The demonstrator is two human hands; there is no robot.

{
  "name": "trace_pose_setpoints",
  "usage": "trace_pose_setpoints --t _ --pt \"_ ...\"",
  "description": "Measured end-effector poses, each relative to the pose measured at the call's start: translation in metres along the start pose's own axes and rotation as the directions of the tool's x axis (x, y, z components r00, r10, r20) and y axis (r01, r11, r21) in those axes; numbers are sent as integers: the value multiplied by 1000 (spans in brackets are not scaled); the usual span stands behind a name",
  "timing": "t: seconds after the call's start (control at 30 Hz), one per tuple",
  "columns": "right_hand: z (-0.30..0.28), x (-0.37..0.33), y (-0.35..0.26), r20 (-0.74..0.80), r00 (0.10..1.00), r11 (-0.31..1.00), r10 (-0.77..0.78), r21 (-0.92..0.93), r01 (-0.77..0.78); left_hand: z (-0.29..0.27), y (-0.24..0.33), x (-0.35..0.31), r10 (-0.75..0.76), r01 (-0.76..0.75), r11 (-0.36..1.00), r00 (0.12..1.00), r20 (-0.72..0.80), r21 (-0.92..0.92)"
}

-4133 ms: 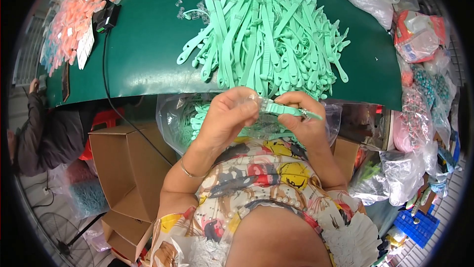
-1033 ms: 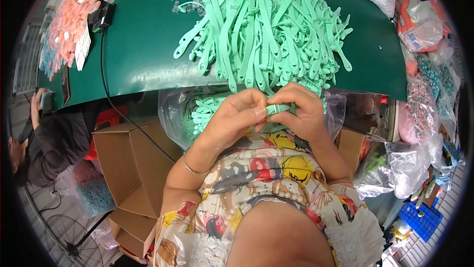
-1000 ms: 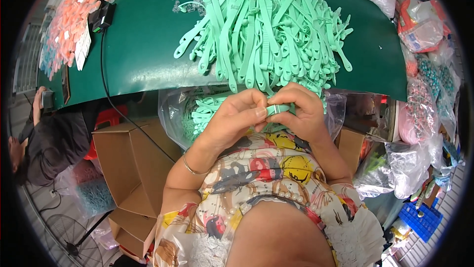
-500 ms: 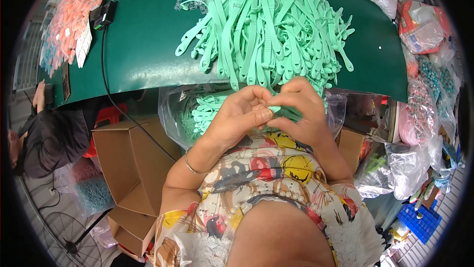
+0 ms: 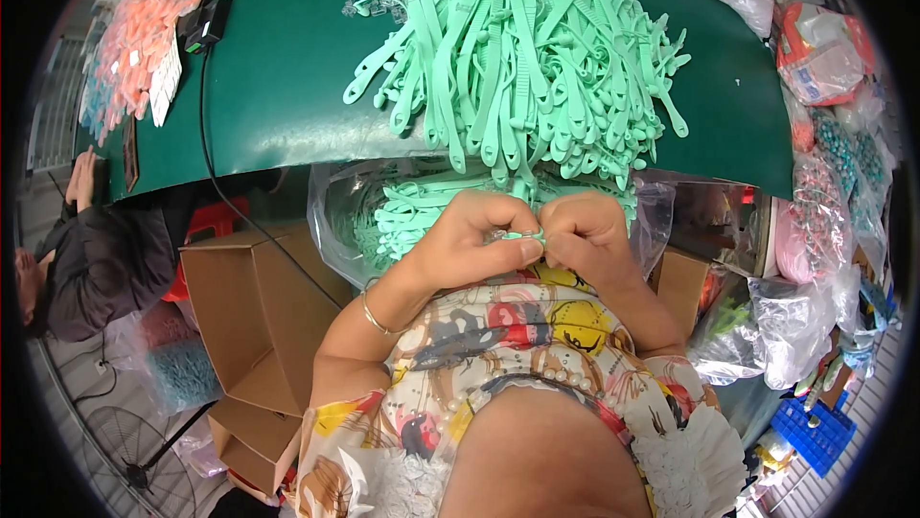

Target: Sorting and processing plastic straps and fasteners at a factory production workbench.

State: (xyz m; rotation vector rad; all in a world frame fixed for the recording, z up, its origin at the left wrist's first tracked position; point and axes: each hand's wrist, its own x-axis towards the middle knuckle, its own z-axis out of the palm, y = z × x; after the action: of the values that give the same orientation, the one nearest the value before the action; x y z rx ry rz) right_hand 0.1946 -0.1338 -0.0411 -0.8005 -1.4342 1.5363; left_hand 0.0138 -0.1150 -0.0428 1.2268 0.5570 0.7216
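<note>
My left hand (image 5: 479,242) and my right hand (image 5: 586,235) meet in front of my chest, just below the table edge. Fingers and thumb of the left one pinch a mint-green strap (image 5: 520,235), of which only a short bit shows, with a small clear piece (image 5: 498,234) beside it. The right hand's fingers curl closed at the strap's other end; most of it is hidden in the grip. Beyond the hands lies a large heap of mint-green ridged straps (image 5: 522,68), some hanging over the edge. More straps (image 5: 407,216) fill a clear plastic bag (image 5: 331,221) behind my hands.
The green table (image 5: 278,101) carries orange pieces (image 5: 158,24), small clear pieces (image 5: 379,2) and a black box with a cable (image 5: 206,24). Open cardboard boxes (image 5: 259,317) stand at left, near a fan (image 5: 139,465) and another person (image 5: 101,264). Filled plastic bags (image 5: 815,202) line the right.
Both hands have come down slightly and drawn together. The right hand's fingers, spread apart before, are now curled closed against the left hand's fingertips.
</note>
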Motion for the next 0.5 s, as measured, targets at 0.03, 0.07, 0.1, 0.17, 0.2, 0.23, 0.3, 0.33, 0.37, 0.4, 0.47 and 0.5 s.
trace_pose_setpoints --t 0.03,0.07,0.1,0.17,0.2,0.23,0.3,0.33,0.37,0.4,0.47,0.5 --pt "1 0 -1 23 998 997 -62 38 61 -1 -3 -1 -30 35 989 999 39 -145" --pt "3 -1 -1 26 998 997 -61 38 60 -1 -8 -2 -28 34 989 999 37 -145" --pt "4 -3 0 2 999 991 -41 126 41 -1 -13 -3 -40 54 959 998 57 -279" --pt "4 -6 4 -20 1000 977 -18 211 22 1 -16 -4 -46 74 910 996 78 -409" --pt "2 -8 9 -15 999 969 -42 243 44 4 -17 -4 -67 96 867 995 76 -489" --pt "1 -8 12 -12 998 959 -66 275 67 5 -16 -4 -88 116 817 993 77 -565" --pt "0 -4 8 -82 993 994 -80 74 86 4 -10 -3 -166 161 862 986 31 -481" --pt "-1 -1 5 -149 983 988 -107 -128 88 3 -7 -3 -241 213 894 970 -23 -394" --pt "0 4 0 -149 983 988 -106 -130 87 2 -3 -2 -240 212 894 970 -23 -395" --pt "1 10 -6 -125 963 916 -239 -358 181 1 0 -2 -262 241 920 965 -28 -310" --pt "-1 14 -7 -70 931 785 -358 -562 260 0 4 -2 -284 269 937 958 -37 -224" --pt "-6 13 -5 -29 944 809 -329 -524 266 1 6 -1 -260 243 941 965 -43 -237"
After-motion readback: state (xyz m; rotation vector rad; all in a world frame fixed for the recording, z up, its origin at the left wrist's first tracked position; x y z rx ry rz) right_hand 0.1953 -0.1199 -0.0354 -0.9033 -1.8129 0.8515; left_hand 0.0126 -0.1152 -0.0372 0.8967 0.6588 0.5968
